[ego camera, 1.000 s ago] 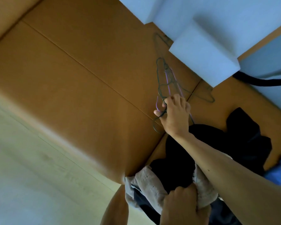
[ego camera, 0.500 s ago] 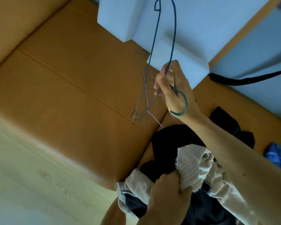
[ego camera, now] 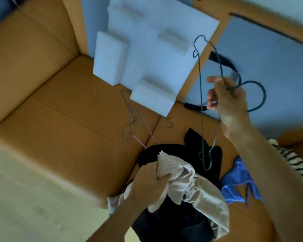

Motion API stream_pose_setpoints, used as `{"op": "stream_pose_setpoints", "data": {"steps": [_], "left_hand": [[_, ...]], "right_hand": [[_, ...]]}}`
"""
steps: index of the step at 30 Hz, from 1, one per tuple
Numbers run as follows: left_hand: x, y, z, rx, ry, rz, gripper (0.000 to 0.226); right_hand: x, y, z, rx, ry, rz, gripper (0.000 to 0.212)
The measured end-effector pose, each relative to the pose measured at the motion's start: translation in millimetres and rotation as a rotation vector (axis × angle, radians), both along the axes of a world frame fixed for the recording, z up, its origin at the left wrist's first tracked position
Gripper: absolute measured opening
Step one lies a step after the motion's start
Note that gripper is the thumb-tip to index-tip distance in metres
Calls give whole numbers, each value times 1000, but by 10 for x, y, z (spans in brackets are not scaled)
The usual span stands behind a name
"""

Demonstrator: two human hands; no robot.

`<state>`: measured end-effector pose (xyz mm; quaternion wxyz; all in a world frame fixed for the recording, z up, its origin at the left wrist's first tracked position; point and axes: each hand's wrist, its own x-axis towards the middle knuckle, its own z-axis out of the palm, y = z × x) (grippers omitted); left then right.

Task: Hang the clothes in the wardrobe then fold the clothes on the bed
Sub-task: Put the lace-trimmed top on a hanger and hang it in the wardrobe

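Note:
My right hand [ego camera: 226, 100] grips a dark green wire hanger [ego camera: 201, 95] near its hook and holds it up in the air at the upper right. My left hand [ego camera: 147, 184] clutches a bunched beige garment [ego camera: 187, 182] low in the middle, over a black garment [ego camera: 173, 222] that lies on the brown cardboard surface [ego camera: 63, 130]. Several more wire hangers [ego camera: 131, 126], one purple, lie flat on the cardboard left of the black garment.
White foam packing blocks [ego camera: 147, 55] stand at the back of the cardboard. A blue garment [ego camera: 238, 180] and a black-and-white striped one [ego camera: 294, 163] lie at the right. A black strap [ego camera: 224, 65] runs across the blue surface behind. Pale wooden floor [ego camera: 24, 206] lies at the lower left.
My right hand has lifted the green hanger off the pile and carried it up and to the right. My left hand keeps its hold on the beige garment, and the view has tilted.

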<state>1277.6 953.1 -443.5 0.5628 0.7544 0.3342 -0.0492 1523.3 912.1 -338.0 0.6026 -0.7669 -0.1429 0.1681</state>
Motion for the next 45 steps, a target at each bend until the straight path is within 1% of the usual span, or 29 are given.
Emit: {"op": "stream_pose_setpoints", "data": {"steps": [1, 3, 5, 7, 9, 10, 12, 13, 14, 15, 16, 17, 18, 20, 22, 25, 27, 30, 34, 38, 42, 45], "left_hand": [[44, -15, 204, 19, -18, -19, 20], [111, -65, 626, 39, -33, -45, 17], [175, -180, 1125, 35, -61, -70, 21], [251, -262, 1561, 30, -83, -77, 38], [318, -326, 2000, 39, -124, -90, 51], [349, -323, 2165, 38, -121, -100, 49], [381, -389, 2699, 56, -115, -108, 30], [405, -385, 2910, 51, -117, -107, 36], [427, -364, 3119, 66, -126, -101, 41], [431, -376, 3359, 64, -123, -95, 34], [430, -393, 3605, 51, -127, -107, 20], [433, -429, 3854, 27, -157, -123, 13], [435, -436, 4045, 14, -177, -129, 20], [402, -485, 4461, 21, -214, -132, 12], [383, -525, 4787, -32, -254, -123, 20], [407, -516, 5184, -103, -326, -39, 12], [422, -489, 5423, -113, -393, -36, 17], [446, -492, 5685, -135, -494, 26, 22], [478, -438, 5843, -129, -590, 123, 21], [461, -354, 5895, -124, -657, 212, 20], [463, -286, 5859, -88, -686, 233, 19], [466, -191, 5845, -24, -721, 206, 17]], "right_hand": [[11, -185, 105, -30, 44, 4, 27], [-25, -522, 365, -60, 102, -12, 29], [-96, -873, 732, -68, 117, -31, 34], [-166, -1141, 1080, -19, 137, -54, 38], [-214, -1398, 1467, 147, 170, -50, 44], [-227, -1500, 1620, 255, 195, -35, 48], [-244, -1757, 2055, 516, 249, 3, 55], [-234, -1850, 2225, 639, 290, 20, 56], [-222, -1922, 2389, 746, 334, 41, 53], [-222, -1982, 2552, 833, 368, 65, 47], [-233, -2023, 2716, 901, 390, 92, 42], [-240, -2038, 2858, 953, 396, 116, 44], [-246, -2043, 2978, 986, 391, 140, 50], [-310, -2027, 3248, 1056, 338, 196, 55], [-368, -1963, 3468, 1111, 287, 252, 49], [-416, -1829, 3713, 1164, 205, 333, 44], [-440, -1720, 3820, 1174, 137, 372, 44], [-516, -1571, 3834, 1102, 87, 382, 45], [-654, -1417, 3688, 957, 95, 334, 48], [-604, -1417, 3341, 715, 3, 320, 50], [-547, -1490, 2996, 564, 106, 350, 43], [-520, -1588, 2953, 508, 171, 375, 41]]}}
